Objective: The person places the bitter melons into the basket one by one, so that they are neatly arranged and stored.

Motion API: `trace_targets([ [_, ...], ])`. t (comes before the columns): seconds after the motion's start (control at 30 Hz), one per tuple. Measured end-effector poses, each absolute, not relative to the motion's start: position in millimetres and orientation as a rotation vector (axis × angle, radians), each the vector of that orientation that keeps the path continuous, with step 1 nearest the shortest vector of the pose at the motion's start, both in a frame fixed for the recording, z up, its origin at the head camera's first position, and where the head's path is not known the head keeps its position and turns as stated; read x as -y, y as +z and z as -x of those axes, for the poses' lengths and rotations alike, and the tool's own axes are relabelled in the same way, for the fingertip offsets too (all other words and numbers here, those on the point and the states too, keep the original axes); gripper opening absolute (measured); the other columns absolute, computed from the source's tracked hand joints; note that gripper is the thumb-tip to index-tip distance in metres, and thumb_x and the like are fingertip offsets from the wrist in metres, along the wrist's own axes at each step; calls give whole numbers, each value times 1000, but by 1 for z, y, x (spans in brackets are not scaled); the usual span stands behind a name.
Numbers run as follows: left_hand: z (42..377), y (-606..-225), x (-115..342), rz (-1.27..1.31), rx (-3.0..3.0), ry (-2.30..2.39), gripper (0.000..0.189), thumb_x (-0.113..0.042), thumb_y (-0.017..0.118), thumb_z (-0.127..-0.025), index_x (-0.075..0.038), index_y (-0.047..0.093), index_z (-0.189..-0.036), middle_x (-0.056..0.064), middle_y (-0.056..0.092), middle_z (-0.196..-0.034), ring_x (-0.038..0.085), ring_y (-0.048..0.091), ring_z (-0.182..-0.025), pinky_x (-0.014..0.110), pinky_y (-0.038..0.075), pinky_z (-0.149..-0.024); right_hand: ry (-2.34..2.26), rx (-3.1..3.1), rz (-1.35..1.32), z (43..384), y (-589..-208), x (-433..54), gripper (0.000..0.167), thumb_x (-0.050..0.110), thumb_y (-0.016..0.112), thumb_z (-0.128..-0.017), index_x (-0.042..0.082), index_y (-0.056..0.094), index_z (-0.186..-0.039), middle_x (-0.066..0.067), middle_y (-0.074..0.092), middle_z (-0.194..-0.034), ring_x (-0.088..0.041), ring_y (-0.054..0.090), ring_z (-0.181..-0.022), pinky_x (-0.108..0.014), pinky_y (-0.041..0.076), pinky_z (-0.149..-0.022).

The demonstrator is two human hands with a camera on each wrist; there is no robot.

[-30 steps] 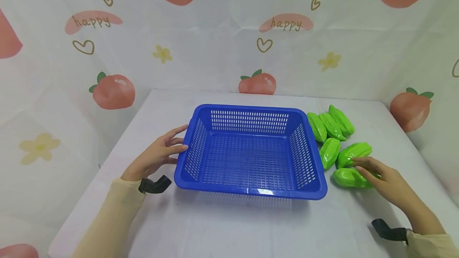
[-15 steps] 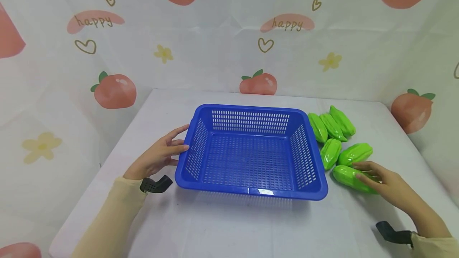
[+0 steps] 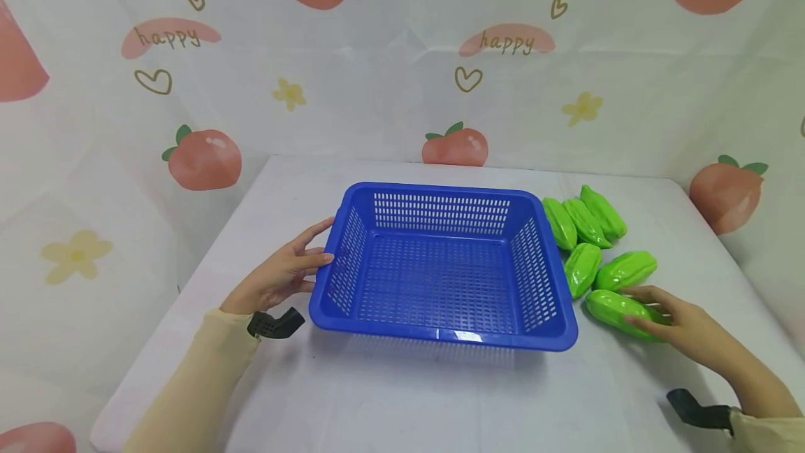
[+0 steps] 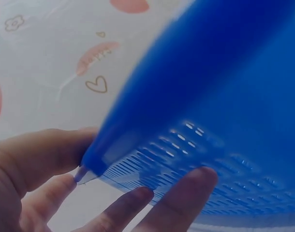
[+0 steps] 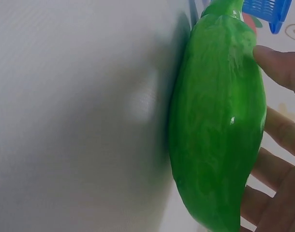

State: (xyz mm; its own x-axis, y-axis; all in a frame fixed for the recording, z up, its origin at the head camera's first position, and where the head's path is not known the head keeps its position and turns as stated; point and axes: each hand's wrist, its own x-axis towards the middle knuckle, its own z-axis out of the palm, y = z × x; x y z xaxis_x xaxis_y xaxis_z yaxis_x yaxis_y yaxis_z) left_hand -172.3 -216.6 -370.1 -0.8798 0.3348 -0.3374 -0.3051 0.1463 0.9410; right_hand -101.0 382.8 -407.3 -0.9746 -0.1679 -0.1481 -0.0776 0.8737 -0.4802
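A blue plastic basket [image 3: 434, 278] with slotted walls stands mid-table, nothing inside it. My left hand [image 3: 279, 275] is at its left side, the fingers spread and fairly straight, touching the rim; the left wrist view shows several fingertips [image 4: 203, 179] along the outer wall. At the right, my right hand [image 3: 685, 324] holds a glossy green ridged fruit [image 3: 616, 310], thumb on the near side and fingers on the far side. This fruit [image 5: 217, 116] lies against the table in the right wrist view; its exact kind is unclear.
Several similar green fruits [image 3: 625, 270] lie between the basket's right wall and the right hand, some touching each other. A white-covered table [image 3: 440, 404] extends to a white printed backdrop [image 3: 377, 89] behind and at the sides.
The held green fruit has turned, its right end swinging toward the near side and away from the fruit behind it. My right hand has shifted slightly toward me. The left hand and basket keep their places.
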Motion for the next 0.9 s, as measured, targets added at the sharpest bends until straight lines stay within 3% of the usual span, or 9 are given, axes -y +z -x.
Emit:
trace_targets([
  [0.9, 171, -368, 217, -10, -1869, 1832, 80, -21, 65, -93, -39, 16, -154, 18, 51, -133, 26, 66, -106, 45, 56, -86, -632, -2882, 254, 103, -406, -381, 57, 30, 74, -84, 3, 53, -129, -34, 58, -120, -57, 52, -109, -69, 45, -78],
])
